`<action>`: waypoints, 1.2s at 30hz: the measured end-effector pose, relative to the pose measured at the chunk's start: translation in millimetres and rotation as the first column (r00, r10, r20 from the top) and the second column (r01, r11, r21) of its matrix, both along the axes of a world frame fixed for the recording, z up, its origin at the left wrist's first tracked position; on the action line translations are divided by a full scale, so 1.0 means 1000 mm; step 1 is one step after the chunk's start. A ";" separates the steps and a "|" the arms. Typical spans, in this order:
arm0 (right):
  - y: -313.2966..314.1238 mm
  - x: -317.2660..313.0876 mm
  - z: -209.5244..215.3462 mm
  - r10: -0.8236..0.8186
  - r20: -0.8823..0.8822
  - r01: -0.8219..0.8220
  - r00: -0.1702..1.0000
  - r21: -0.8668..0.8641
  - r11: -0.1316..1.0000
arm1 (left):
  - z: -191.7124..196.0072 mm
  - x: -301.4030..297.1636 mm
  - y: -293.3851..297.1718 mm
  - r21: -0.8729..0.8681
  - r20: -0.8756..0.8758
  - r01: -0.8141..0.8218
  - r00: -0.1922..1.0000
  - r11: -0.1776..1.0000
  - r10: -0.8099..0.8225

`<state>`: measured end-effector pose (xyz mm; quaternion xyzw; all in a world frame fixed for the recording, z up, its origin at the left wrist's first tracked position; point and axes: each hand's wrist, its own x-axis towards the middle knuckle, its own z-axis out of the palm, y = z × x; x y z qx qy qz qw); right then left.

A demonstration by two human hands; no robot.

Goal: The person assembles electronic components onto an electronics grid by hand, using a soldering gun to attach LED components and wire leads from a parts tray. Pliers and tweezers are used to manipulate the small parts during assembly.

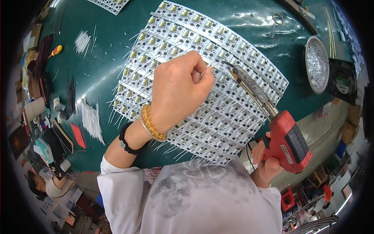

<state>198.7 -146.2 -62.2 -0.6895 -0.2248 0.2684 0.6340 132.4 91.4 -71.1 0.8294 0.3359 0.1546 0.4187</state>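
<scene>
A large white panel of small circuit boards (241, 134) lies on the green table, with rows of yellowish components and many thin white wires sticking out. Over its middle, my left hand (179, 87) is closed in a pinch, thumb against forefinger. A thin white wire (210, 65) shows at those fingertips; the rest of it is hard to follow. My right hand (265, 160) grips a red and black soldering gun (286, 140) from below. The gun's metal tip points up and left, close to the panel just right of my left fingertips. Whether it touches the panel, I cannot tell.
Bundles of white wires (92, 121), black wires (71, 95) and red wires (78, 135) lie at the left. A metal bowl (316, 64) stands at the right beside a black fan (343, 82). A yellow-handled screwdriver (56, 50) lies far left. Another person (54, 185) sits beyond the lower left.
</scene>
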 end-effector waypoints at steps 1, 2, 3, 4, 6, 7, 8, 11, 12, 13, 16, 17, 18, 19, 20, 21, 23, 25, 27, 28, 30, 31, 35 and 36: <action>0.001 0.000 0.001 0.001 -0.001 -0.001 1.000 -0.001 1.000 | 0.000 -0.001 0.000 -0.017 0.004 0.010 1.000 1.000 -0.010; 0.002 0.000 0.002 -0.004 -0.015 0.004 1.000 -0.007 1.000 | 0.000 -0.001 0.001 -0.018 0.003 0.009 1.000 1.000 -0.009; 0.002 0.000 0.002 -0.009 -0.029 0.009 1.000 -0.014 1.000 | 0.000 -0.001 0.001 -0.062 0.016 0.000 1.000 0.998 0.001; 0.002 -0.001 0.002 -0.008 -0.029 0.008 1.000 -0.015 1.000 | 0.000 -0.001 0.002 -0.106 0.030 -0.008 0.999 0.994 0.012; 0.001 -0.001 0.001 -0.059 -0.028 0.059 0.998 -0.008 0.998 | 0.002 -0.002 0.003 -0.108 0.027 -0.012 1.000 0.994 0.015; 0.001 -0.001 0.000 -0.060 -0.029 0.060 0.998 -0.009 0.998 | 0.003 -0.002 0.004 -0.110 0.025 -0.015 1.000 0.994 0.017; 0.000 0.000 -0.001 -0.053 -0.022 0.053 0.998 0.000 0.999 | 0.003 -0.002 0.003 -0.112 0.024 -0.014 1.000 0.994 0.017; -0.001 0.002 -0.002 -0.035 -0.008 0.035 0.999 0.016 0.999 | 0.002 -0.002 0.003 -0.101 0.014 -0.014 1.000 0.995 0.016; -0.001 0.002 -0.003 -0.025 0.001 0.025 1.000 0.022 0.999 | 0.000 -0.002 0.003 -0.087 0.042 -0.011 0.999 0.996 0.014; -0.002 0.002 -0.003 -0.024 0.000 0.024 1.000 0.022 0.999 | -0.002 -0.001 0.004 -0.073 0.070 -0.008 0.997 0.997 0.013; -0.002 0.000 -0.002 -0.025 -0.012 0.025 1.000 0.020 0.999 | -0.002 -0.002 0.008 -0.091 0.050 0.017 0.999 0.996 -0.013; -0.001 0.000 -0.003 -0.019 -0.012 0.020 1.000 0.017 1.000 | -0.001 -0.002 0.009 -0.093 0.050 0.017 0.999 0.996 -0.013; -0.001 0.000 -0.003 -0.014 -0.012 0.014 1.000 0.013 1.000 | 0.001 -0.001 0.010 -0.119 0.028 0.018 0.999 0.993 -0.015; -0.001 0.000 -0.002 -0.015 -0.012 0.015 1.000 0.013 1.000 | 0.002 -0.001 0.010 -0.143 0.007 0.019 1.000 0.989 -0.018; 0.000 0.001 -0.001 0.000 -0.035 0.001 0.999 0.014 1.000 | 0.001 0.000 0.010 -0.144 0.007 0.020 1.000 0.989 -0.019; 0.000 0.002 -0.001 0.014 -0.059 -0.013 0.998 0.015 1.000 | 0.001 0.000 0.009 -0.123 0.002 0.019 1.000 0.992 -0.019; -0.002 0.002 -0.001 0.022 -0.073 -0.021 0.997 0.018 1.000 | 0.000 0.000 0.008 -0.100 -0.004 0.016 1.000 0.995 -0.016; -0.002 0.002 -0.001 0.030 -0.088 -0.028 0.996 0.021 0.999 | -0.003 0.000 0.006 -0.012 0.008 0.017 1.000 1.000 -0.017; -0.001 0.001 0.000 0.026 -0.095 -0.026 0.995 -0.002 1.000 | -0.006 0.000 0.004 0.011 0.022 0.012 1.000 1.000 -0.013; -0.001 0.001 0.001 0.026 -0.095 -0.027 0.995 -0.003 1.000 | -0.006 0.000 0.004 0.033 0.036 0.008 0.999 0.999 -0.009; -0.001 0.001 0.002 0.013 -0.106 -0.015 0.994 -0.014 1.000 | -0.006 0.000 0.002 0.054 0.046 0.013 0.999 0.998 -0.015; 0.000 0.000 0.004 0.013 -0.105 -0.015 0.994 -0.014 1.000 | -0.006 0.001 0.002 0.075 0.057 0.018 0.998 0.997 -0.022; 0.001 -0.001 0.008 -0.029 -0.180 0.022 0.983 -0.042 0.999 | -0.006 0.000 0.003 0.039 0.042 0.032 0.999 0.999 -0.034; 0.002 -0.001 0.008 -0.036 -0.185 0.025 0.982 -0.058 0.998 | -0.006 0.000 0.003 0.043 0.044 0.036 0.998 0.998 -0.038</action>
